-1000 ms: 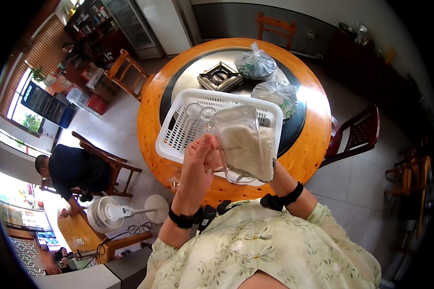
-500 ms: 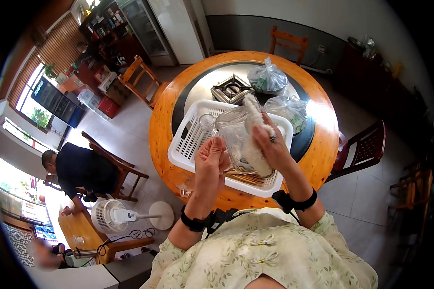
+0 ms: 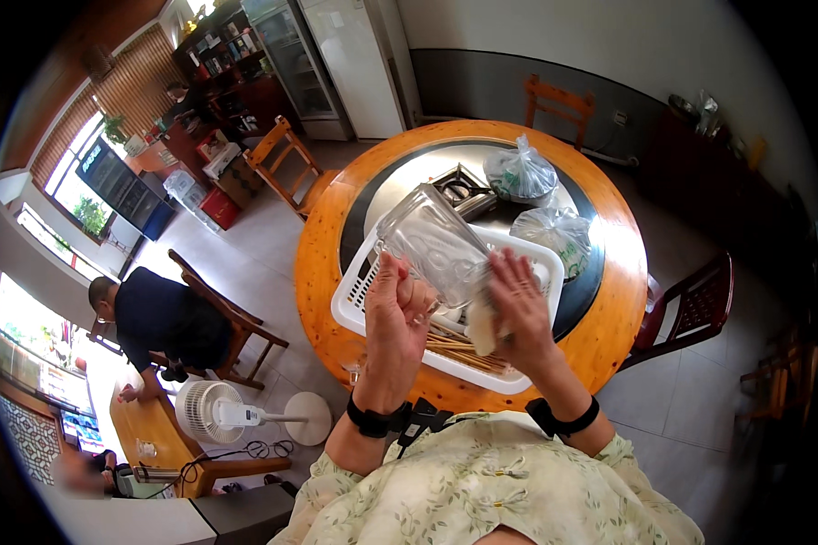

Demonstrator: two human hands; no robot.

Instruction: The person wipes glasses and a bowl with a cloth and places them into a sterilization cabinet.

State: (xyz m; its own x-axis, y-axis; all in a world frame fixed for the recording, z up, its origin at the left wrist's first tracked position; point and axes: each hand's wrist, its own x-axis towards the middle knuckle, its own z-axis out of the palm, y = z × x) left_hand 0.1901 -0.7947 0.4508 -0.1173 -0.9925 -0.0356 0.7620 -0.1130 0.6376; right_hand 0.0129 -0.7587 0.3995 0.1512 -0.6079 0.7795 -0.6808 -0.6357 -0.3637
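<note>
Right now, your left hand [image 3: 394,318] grips the jug [image 3: 432,243] on its near side, holding it tilted above the white basket [image 3: 480,376]. Your right hand [image 3: 523,318] lies against the cloth [image 3: 483,327] at the jug's right end, fingers nearly straight; whether it grips the cloth, I can't tell. Sticks [image 3: 463,350] lie in the basket, near the stove [image 3: 464,193] and two bags [image 3: 521,174].
</note>
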